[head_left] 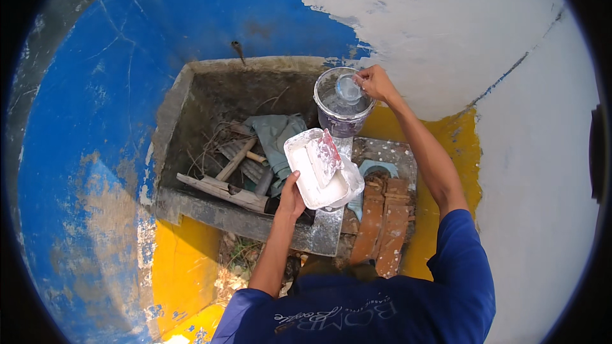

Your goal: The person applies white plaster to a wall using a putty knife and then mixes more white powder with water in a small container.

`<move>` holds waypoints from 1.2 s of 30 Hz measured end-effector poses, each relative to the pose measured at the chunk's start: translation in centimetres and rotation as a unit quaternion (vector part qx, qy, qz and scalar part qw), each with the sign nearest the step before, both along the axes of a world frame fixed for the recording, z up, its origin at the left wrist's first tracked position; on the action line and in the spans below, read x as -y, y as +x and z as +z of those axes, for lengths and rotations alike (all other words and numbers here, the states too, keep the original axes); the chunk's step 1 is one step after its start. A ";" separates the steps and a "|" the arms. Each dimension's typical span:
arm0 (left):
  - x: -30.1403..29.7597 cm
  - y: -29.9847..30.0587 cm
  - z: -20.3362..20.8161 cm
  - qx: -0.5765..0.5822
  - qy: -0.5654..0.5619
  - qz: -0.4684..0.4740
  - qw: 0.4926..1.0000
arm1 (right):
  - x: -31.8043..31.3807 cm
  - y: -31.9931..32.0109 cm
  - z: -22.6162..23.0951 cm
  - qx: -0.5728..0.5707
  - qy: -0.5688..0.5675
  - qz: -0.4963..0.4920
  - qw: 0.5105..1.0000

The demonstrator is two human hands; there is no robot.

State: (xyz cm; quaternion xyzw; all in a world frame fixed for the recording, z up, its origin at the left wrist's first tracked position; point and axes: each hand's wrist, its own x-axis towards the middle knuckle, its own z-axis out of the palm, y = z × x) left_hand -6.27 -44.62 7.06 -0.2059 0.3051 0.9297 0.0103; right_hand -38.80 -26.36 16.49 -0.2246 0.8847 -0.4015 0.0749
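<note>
My left hand (292, 199) grips the lower left side of a white rectangular tray (298, 146), with white paint inside. Resting in the tray is a flat, paint-smeared tool (326, 158) with a reddish face; its exact kind is unclear. Up and to the right, my right hand (377, 84) pinches the edge of a small clear plastic cup (348, 91). That cup is tilted inside the mouth of a paint-stained bucket (343, 127), above greyish liquid. Partly hidden under the tray is a whitish container (354, 185).
A concrete basin (173, 105) holds wood pieces (233, 196), sticks and a grey-green cloth (280, 140). A paint-spotted board (328, 232) crosses its right end, beside reddish-brown bricks (379, 223). The wall (210, 13) is blue, with white (433, 38) at right and yellow low down.
</note>
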 end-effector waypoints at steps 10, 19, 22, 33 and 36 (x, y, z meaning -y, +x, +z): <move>-1.5 -4.5 4.5 -0.066 0.000 -0.116 0.991 | -0.3 7.5 9.5 -0.123 -0.080 0.095 0.985; -2.7 -3.7 6.2 -0.084 -0.010 -0.145 0.986 | -0.6 11.7 11.0 -0.198 -0.056 0.089 0.975; -3.0 -3.3 6.4 -0.083 -0.018 -0.143 0.986 | -0.7 12.3 10.8 -0.224 -0.078 0.097 0.967; -2.6 -2.6 6.2 -0.099 -0.008 -0.143 0.985 | -0.4 14.0 11.4 -0.254 -0.091 0.107 0.957; -2.3 -2.8 5.3 -0.101 -0.010 -0.144 0.984 | -0.4 14.0 11.0 -0.252 -0.110 0.113 0.955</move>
